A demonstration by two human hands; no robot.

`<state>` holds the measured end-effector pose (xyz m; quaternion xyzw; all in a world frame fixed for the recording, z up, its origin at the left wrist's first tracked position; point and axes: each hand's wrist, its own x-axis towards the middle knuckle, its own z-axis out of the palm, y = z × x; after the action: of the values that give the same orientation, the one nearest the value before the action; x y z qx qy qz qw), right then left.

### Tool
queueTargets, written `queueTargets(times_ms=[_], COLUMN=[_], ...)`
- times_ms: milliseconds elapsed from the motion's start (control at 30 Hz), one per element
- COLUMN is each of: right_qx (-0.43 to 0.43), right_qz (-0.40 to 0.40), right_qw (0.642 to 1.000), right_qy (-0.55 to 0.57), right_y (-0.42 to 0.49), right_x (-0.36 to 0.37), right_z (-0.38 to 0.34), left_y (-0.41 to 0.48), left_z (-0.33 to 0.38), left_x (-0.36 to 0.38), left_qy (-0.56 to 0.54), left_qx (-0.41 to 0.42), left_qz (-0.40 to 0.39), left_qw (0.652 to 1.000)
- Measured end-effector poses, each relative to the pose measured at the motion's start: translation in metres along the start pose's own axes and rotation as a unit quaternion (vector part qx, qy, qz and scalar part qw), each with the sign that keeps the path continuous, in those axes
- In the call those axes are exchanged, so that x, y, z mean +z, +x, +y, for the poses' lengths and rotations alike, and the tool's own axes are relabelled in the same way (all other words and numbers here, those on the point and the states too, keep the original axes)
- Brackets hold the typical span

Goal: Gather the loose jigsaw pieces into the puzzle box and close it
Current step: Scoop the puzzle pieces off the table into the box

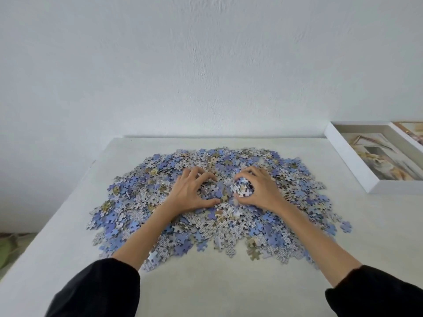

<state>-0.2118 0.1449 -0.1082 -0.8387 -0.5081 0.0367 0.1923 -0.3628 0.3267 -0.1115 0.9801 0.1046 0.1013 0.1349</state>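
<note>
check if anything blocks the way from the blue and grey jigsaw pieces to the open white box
Nothing visible does: between the right hand gripping blue and grey jigsaw pieces and the open white cardboard box lie only more pieces and pale tabletop.

Jigsaw pieces (229, 227): mostly periwinkle-blue and lilac faces. Many lie turned over, showing grey-white backs with a fine honeycomb print. A few tan and ochre ones are scattered among them.
Bench (206, 291): plain off-white, unpatterned.
Puzzle box (348, 160): white walls; picture inside in cream, beige and gold, detail unclear.
Sleeves (98, 291): plain black.
Wall (206, 65): white, faint rough texture.
Lower-left edge: pale green patch (4, 250), blurred.
</note>
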Motion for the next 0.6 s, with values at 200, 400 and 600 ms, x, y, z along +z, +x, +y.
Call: queueTargets(times_ms=[200,400,600], right_qx=[0.009,0.015,-0.003], right_qz=[0.029,0.006,0.012], right_qw=[0.995,0.974,0.966], right_qy=[0.098,0.224,0.258], right_y=[0.009,0.019,0.02], right_x=[-0.003,-0.022,-0.045], right_z=[-0.004,-0.004,-0.015], left_y=[-0.001,0.001,0.005], left_z=[0.002,-0.001,0.003], left_x=[0.0,-0.006,-0.021], left_qy=[-0.056,-0.153,-0.315], left_qx=[0.044,0.059,0.069], left_qz=[0.057,0.033,0.046], left_qw=[0.996,0.986,0.945])
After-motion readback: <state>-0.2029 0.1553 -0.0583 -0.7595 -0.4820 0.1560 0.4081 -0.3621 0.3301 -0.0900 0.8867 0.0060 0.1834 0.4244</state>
